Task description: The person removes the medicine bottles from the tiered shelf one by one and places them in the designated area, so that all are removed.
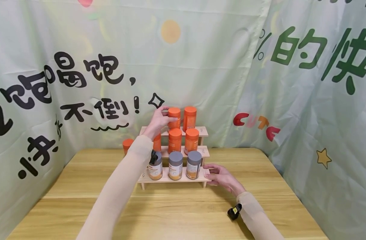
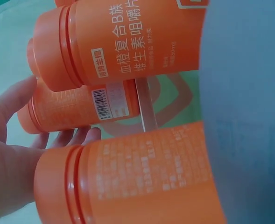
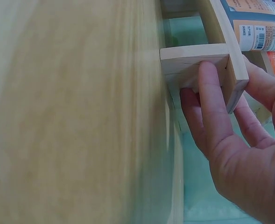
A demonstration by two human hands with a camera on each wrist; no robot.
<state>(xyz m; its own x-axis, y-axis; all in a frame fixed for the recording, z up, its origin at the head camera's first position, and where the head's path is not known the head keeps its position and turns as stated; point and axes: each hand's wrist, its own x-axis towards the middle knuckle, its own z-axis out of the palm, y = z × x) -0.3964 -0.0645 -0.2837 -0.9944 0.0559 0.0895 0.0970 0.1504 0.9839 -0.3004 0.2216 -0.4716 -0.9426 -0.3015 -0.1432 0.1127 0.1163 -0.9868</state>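
On the top tier of a three-step wooden rack (image 1: 171, 180), my left hand (image 1: 158, 121) grips an orange bottle (image 1: 174, 112) by its upper part. The left wrist view shows that bottle's barcode (image 2: 100, 103), with the thumb and fingers on either side of its cap. A second orange bottle (image 1: 190, 118) stands just to its right. My right hand (image 1: 220, 176) holds the right end of the lowest tier. In the right wrist view, its thumb lies along the board's upper side and fingers reach underneath to the wooden leg (image 3: 193, 52).
Orange bottles (image 1: 174, 141) fill the middle tier, one partly hidden by the left arm. Three grey-lidded jars (image 1: 175, 166) line the bottom tier. Another orange-capped bottle (image 1: 127, 144) stands left of the rack. A printed curtain (image 1: 201, 50) surrounds the wooden table (image 1: 177, 213).
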